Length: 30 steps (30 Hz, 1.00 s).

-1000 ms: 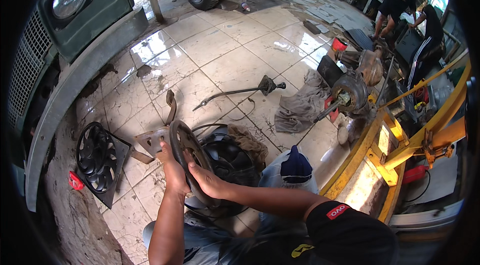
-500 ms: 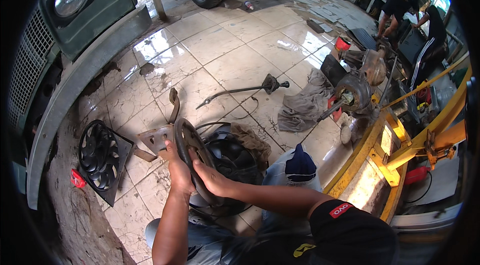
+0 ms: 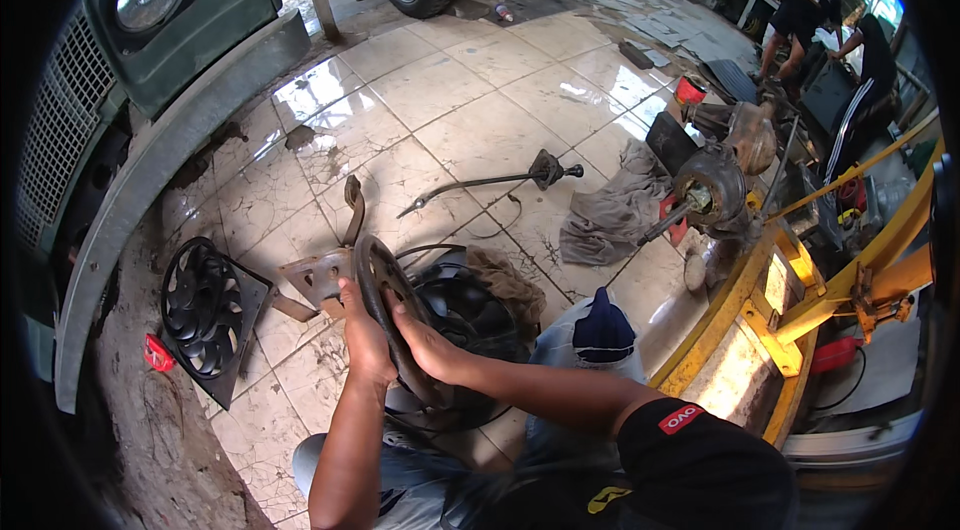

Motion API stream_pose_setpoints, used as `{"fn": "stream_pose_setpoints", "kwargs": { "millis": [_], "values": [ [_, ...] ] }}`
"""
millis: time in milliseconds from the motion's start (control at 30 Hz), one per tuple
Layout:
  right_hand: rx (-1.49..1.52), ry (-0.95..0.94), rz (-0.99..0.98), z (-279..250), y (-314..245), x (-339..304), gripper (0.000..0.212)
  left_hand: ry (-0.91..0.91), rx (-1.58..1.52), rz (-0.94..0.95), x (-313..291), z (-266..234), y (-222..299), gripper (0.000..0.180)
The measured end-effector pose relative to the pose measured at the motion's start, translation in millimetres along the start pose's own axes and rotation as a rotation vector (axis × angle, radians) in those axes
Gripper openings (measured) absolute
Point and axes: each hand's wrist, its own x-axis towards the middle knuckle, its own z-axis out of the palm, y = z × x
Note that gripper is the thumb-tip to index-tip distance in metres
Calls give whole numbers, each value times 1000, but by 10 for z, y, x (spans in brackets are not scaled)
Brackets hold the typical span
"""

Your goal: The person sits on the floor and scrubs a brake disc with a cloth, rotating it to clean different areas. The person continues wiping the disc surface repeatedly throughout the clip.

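A dark, ring-shaped steering wheel [image 3: 373, 275] stands tilted on edge in front of me, pressed between my two palms. My left hand [image 3: 366, 335] lies against its left side with the fingers pointing up. On the other side my right hand [image 3: 432, 345] is laid along the face of the rim, fingertips at the spokes. Just beyond the left fingers is a rusty metal bracket [image 3: 318, 273] with a pedal arm [image 3: 354, 210] rising from it. A black fan [image 3: 468, 315] sits behind and right of the wheel, partly hidden by my right hand.
Another black fan [image 3: 205, 315] lies to the left. A gear lever [image 3: 490, 178] lies on the tiles ahead. Right of it are a grey rag [image 3: 605, 220] and an axle assembly [image 3: 712, 185]. A yellow steel frame [image 3: 735, 320] stands at right, a green vehicle [image 3: 200, 20] at left. Two people work at far right.
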Motion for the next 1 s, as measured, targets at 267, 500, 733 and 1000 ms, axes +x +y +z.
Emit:
{"fn": "stream_pose_setpoints", "kwargs": {
  "millis": [267,500,733,1000],
  "values": [
    [-96,28,-43,23,-162,-28,77,-44,5,-4,-6,-2,30,66],
    [-198,70,-20,-21,-7,2,76,-36,8,17,13,52,21,64],
    [-238,26,-63,-39,-110,-64,77,13,75,27,21,14,-9,64],
    [-211,20,-38,-28,-191,-80,69,-33,91,6,-31,-15,-11,73]
  ]
}}
